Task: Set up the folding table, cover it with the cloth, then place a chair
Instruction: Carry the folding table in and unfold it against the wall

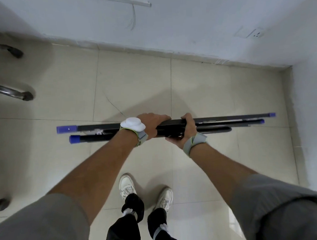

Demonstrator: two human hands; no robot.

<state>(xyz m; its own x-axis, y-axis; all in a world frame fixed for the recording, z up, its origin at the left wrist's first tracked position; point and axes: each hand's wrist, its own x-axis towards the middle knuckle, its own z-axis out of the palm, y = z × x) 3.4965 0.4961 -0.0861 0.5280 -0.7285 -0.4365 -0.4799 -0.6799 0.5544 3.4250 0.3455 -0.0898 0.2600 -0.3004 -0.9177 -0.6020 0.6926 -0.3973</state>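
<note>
The folding table [228, 120] is folded flat and stands on edge in front of me, seen from above as a thin black slab with blue end caps at both ends. My left hand [153, 124] grips its top edge near the middle, fingers curled over the far side. Close beside it, my right hand [184, 130] grips the same edge with the thumb over the top and the fingers under the near side. Both wrists wear grey straps. No cloth is in view.
Chrome legs with dark rubber feet [25, 95], likely a chair, stand at the left edge. A white wall with a socket [257, 33] runs behind the table and meets a side wall at the right. My feet [127, 186] stand on beige floor tiles.
</note>
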